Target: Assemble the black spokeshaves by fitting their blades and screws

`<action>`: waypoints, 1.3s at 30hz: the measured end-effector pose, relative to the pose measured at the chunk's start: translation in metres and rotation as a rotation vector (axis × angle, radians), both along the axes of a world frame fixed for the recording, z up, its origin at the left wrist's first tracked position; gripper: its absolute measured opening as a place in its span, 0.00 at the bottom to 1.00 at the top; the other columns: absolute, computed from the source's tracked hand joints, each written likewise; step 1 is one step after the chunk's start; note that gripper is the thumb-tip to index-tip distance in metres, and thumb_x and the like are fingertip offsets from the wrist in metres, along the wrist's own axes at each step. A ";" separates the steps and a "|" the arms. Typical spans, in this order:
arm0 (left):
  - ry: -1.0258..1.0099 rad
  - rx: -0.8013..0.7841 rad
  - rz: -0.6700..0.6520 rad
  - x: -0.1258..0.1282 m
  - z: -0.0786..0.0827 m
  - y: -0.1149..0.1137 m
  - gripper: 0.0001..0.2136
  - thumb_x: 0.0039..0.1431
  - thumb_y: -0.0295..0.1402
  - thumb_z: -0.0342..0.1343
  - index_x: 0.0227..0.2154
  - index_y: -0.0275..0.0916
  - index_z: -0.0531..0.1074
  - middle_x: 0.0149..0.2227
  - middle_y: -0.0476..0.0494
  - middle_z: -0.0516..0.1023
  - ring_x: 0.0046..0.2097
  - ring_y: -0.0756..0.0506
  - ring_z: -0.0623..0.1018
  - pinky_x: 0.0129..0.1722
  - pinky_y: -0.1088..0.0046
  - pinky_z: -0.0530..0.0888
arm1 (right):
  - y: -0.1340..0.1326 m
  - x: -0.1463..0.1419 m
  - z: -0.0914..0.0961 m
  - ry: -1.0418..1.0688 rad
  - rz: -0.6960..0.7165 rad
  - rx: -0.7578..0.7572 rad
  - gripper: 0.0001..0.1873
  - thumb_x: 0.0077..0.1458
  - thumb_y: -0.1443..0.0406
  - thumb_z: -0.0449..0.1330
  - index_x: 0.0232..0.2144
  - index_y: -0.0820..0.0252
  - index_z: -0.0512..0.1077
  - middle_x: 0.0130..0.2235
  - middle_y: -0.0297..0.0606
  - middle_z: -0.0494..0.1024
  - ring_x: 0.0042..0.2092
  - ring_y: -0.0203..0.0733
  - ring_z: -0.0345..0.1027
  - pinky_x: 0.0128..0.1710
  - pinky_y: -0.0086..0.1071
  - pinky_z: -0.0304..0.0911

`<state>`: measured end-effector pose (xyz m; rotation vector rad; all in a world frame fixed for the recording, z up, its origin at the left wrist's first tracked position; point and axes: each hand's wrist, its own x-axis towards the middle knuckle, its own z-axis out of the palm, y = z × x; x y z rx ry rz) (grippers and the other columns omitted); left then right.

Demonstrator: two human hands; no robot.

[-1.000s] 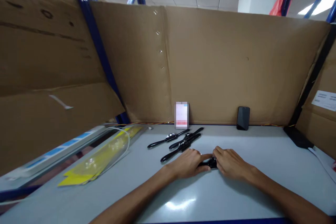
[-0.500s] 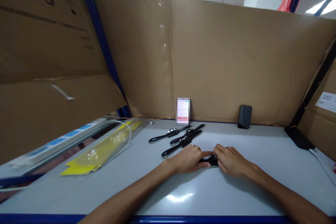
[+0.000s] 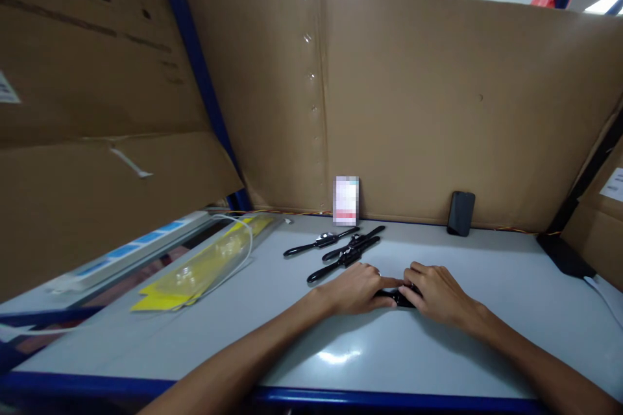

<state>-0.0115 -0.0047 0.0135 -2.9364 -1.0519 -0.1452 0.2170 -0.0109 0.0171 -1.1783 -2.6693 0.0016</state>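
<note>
A black spokeshave (image 3: 402, 299) lies low over the grey tabletop, mostly covered by my fingers. My left hand (image 3: 359, 289) grips its left handle, thumb below and index finger stretched along the top. Over the middle and right part, my right hand (image 3: 435, 292) has its fingers bent onto the tool; its far handle is hidden. Beyond my left hand lie three more black spokeshaves with silvery metal parts: one nearest (image 3: 344, 259), one just behind it (image 3: 354, 242), and one to the left (image 3: 322, 241).
Two phones, one lit (image 3: 346, 201) and one dark (image 3: 461, 213), lean on the cardboard back wall (image 3: 403, 97). At left are a yellow-backed plastic package (image 3: 199, 272), a white cable and a power strip (image 3: 136, 251). A black flat object (image 3: 564, 255) sits at right.
The camera view has shifted slightly, moving the scene a little rightward. Both hands stay on the spokeshave; my right fingers have shifted a little on its middle.
</note>
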 end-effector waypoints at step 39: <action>-0.024 0.011 -0.006 0.000 -0.002 0.002 0.18 0.70 0.44 0.54 0.58 0.46 0.74 0.31 0.43 0.81 0.33 0.42 0.81 0.32 0.71 0.71 | 0.000 0.005 0.010 -0.007 -0.003 -0.095 0.06 0.66 0.67 0.56 0.38 0.58 0.73 0.35 0.35 0.80 0.33 0.38 0.68 0.32 0.31 0.50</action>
